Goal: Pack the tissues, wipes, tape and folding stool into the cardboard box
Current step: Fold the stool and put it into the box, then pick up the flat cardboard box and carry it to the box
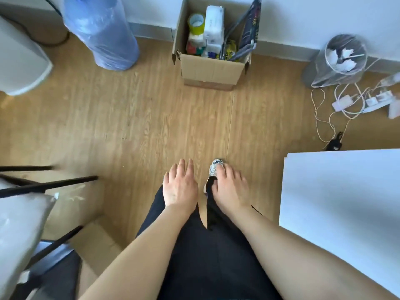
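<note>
An open cardboard box (213, 69) stands on the wooden floor against the far wall. Inside it I see a roll of yellowish tape (196, 22) at the back left, white tissue packs (213, 27) in the middle, colourful wipe packets (194, 47) in front of the tape, and a folded stool (249, 31) with grey legs and dark patterned fabric leaning at the right side. My left hand (180, 186) and my right hand (230, 187) hang low in front of my dark trousers, far from the box, fingers apart and holding nothing.
A blue plastic-wrapped water bottle (101, 31) stands left of the box. A wire bin with a plastic liner (342, 59) and a power strip with tangled cables (357, 102) lie at the right. A white tabletop (342, 195) is near right; black chair legs (47, 185) near left.
</note>
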